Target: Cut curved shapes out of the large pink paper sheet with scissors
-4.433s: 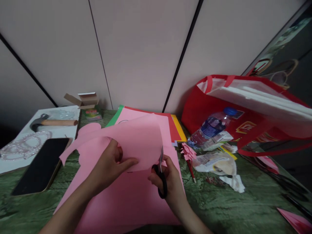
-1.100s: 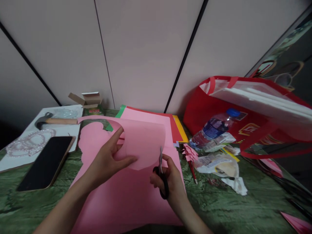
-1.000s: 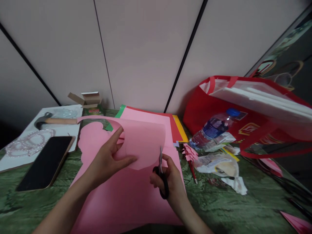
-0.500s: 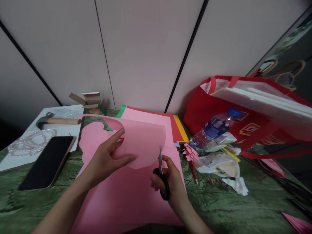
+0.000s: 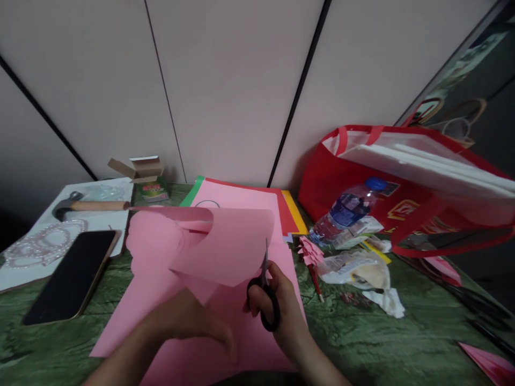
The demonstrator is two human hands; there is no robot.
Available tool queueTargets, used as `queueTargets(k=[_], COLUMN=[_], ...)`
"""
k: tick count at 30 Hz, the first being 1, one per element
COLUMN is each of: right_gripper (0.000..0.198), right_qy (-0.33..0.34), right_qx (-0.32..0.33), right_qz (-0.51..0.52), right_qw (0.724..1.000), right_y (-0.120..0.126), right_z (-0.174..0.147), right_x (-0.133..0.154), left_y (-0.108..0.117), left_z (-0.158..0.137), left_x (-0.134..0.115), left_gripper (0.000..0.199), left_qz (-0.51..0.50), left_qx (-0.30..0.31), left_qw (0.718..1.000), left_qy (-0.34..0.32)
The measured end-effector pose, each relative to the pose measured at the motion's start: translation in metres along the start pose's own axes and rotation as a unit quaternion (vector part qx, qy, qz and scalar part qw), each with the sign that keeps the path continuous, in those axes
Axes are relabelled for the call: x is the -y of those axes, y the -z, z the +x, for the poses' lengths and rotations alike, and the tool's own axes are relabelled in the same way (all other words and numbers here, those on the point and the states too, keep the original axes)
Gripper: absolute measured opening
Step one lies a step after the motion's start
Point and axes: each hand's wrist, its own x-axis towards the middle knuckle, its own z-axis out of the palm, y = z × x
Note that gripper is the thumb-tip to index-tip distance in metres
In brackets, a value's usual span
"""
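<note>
– Is there any word which you can read?
– None. Red marks (image 5: 152, 186) on the small box (image 5: 157, 193), the label (image 5: 346, 211) of the bottle (image 5: 365, 194) and the logo (image 5: 403, 209) on the red bag (image 5: 322, 174) are too blurred.

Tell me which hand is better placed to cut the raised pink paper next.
Right, most likely: the right hand has the scissors, their blades by the right edge of the raised pink paper. The left hand is lower, over the pink sheet, with no tool visible.

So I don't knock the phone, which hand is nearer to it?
Left: the left hand is right of the phone, over pink paper; the right hand, holding scissors, is farther right.
</note>
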Motion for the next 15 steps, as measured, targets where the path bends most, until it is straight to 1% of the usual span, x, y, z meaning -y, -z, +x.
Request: queueTargets(k=[1,2,3,4,5,7,8,10,12,13,14,15], right_gripper=[0.034,0.035,0.035,0.035,0.034,0.034,0.035,0.035,0.031,0.03,0.029,0.029], right_qy=[-0.006,-0.014,-0.023,-0.031,-0.036,-0.04,-0.041,-0.044,-0.043,-0.041,-0.04,-0.038], right_qx=[0.008,0.015,0.019,0.023,0.022,0.021,0.022,0.02,0.017,0.015,0.016,0.019], right_qz=[0.012,0.025,0.039,0.051,0.059,0.056,0.048,0.025,0.005,0.0,-0.002,-0.001], right_qw=[1.0,0.999,0.999,0.998,0.997,0.997,0.998,0.999,0.999,0.999,0.999,0.999], right_y=[0.0,-0.001,-0.001,-0.002,-0.003,-0.004,-0.004,-0.006,-0.006,-0.006,-0.006,-0.005], right_z=[0.0,0.0,0.0,0.0,0.0,0.0,-0.001,-0.001,-0.001,-0.001,-0.001,-0.001], right_x=[-0.002,-0.003,-0.005,-0.006,-0.007,-0.008,-0.007,-0.005,-0.003,-0.003,-0.003,-0.003], left_y=[-0.009,-0.017,-0.025,-0.031,-0.036,-0.04,-0.04,-0.038,-0.036,-0.036,-0.036,-0.036], left_z=[0.0,-0.001,-0.001,-0.001,-0.001,-0.002,-0.003,-0.004,-0.004,-0.004,-0.003,-0.002], left_x=[-0.002,-0.005,-0.008,-0.012,-0.015,-0.02,-0.021,-0.021,-0.016,-0.013,-0.011,-0.008], left_gripper=[0.045,0.035,0.031,0.032,0.031,0.011,0.012,0.023,0.024,0.022,0.022,0.02], left_qz=[-0.017,-0.041,-0.068,-0.09,-0.101,-0.076,-0.061,-0.039,-0.028,-0.019,-0.01,-0.002], left_qx=[0.034,0.054,0.042,0.027,0.005,-0.046,-0.076,-0.151,-0.236,-0.273,-0.296,-0.305], left_qw=[0.999,0.998,0.996,0.995,0.994,0.995,0.995,0.986,0.969,0.96,0.954,0.952], left_qy=[0.011,0.018,0.028,0.039,0.043,0.035,0.037,0.057,0.064,0.057,0.044,0.038])
